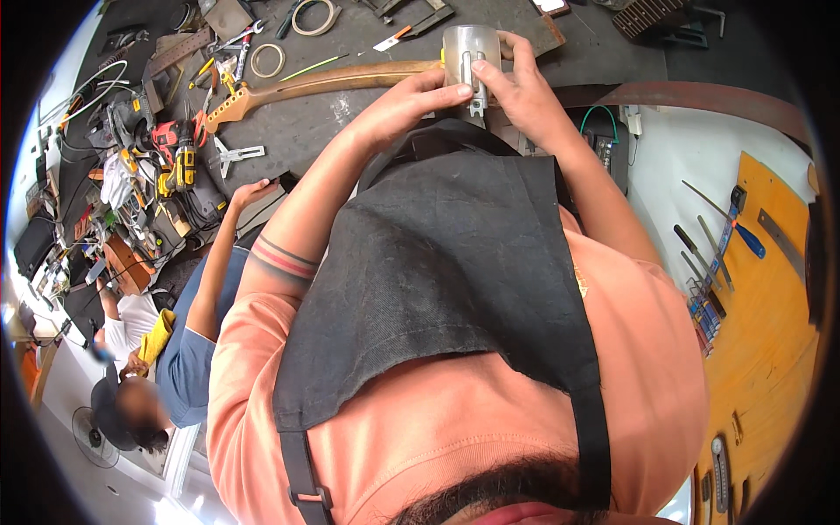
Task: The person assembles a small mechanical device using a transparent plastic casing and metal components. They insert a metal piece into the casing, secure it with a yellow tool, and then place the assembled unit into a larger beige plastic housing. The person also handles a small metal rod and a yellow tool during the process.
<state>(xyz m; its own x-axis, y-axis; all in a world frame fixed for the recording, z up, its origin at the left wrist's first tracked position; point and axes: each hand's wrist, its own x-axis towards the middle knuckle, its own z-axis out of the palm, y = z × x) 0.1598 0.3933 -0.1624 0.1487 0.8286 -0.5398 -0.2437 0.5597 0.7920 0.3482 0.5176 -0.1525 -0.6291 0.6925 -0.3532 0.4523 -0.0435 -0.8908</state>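
A clear cylinder (457, 45) stands at the far edge of my reach, over the dark workbench. It carries a slotted metal bracket (477, 103) on its near side. My right hand (528, 92) wraps round its right side, with the thumb pressed on the bracket. From the left, my left hand (418, 98) grips its lower part, thumb across the front. What lies inside or under the cylinder I cannot make out. A wooden guitar neck (350, 79) runs leftward from beside the cylinder, its headstock (229, 110) at the left.
Rolls of tape (268, 59), wrenches (242, 59) and a red drill (171, 140) lie on the left of the bench (302, 131). A co-worker (188, 297) sits at the left. A brown belt-like strip (700, 94) curves right. Files and other tools hang on a wooden board (761, 289).
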